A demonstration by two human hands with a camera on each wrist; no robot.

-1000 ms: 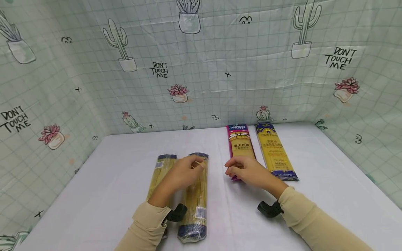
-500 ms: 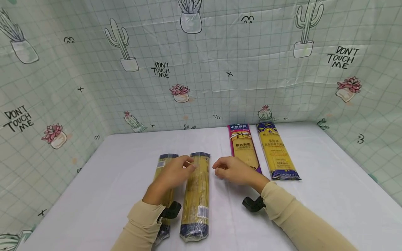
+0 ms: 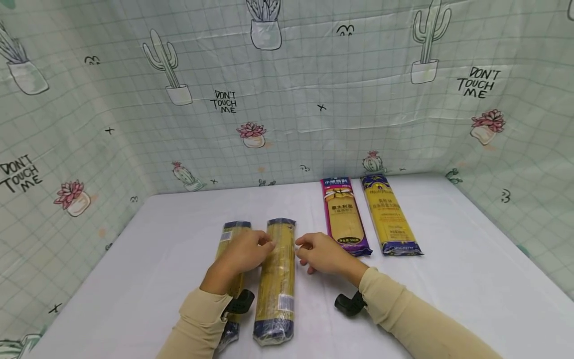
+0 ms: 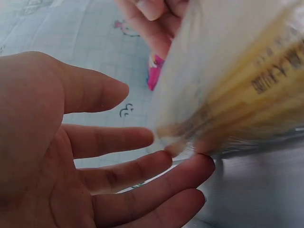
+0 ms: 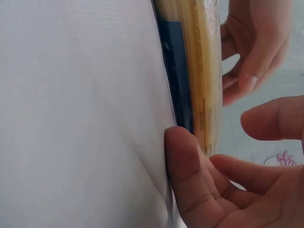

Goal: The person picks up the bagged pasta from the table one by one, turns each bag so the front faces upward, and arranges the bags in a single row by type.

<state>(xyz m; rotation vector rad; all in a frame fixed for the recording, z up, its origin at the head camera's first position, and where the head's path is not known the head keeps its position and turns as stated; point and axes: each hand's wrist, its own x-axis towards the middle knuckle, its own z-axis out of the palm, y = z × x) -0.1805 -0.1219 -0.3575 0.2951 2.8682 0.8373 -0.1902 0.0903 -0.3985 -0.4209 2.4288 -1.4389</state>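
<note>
A clear-wrapped pack of spaghetti (image 3: 278, 279) with dark blue ends lies lengthwise between my two hands. My left hand (image 3: 246, 252) is at its left side, thumb and fingers apart. In the left wrist view the straight fingertips (image 4: 202, 164) meet the wrapper. On the other side, my right hand (image 3: 325, 254) has loosely bent fingers, and the right wrist view puts a fingertip (image 5: 180, 142) right at the pack's lower edge. A second blue-ended spaghetti pack (image 3: 237, 228) lies to the left, partly hidden under my left hand and forearm.
Farther back on the right lie a pink-and-purple spaghetti pack (image 3: 344, 214) and a yellow-and-blue spaghetti pack (image 3: 392, 214), side by side. A white cloth covers the table (image 3: 134, 279). Behind it hangs a cactus-print curtain (image 3: 296, 70).
My right hand has moved left, away from the pink-and-purple pack, to the right side of the middle spaghetti pack. My left hand has drawn back left from over that pack to its left side.
</note>
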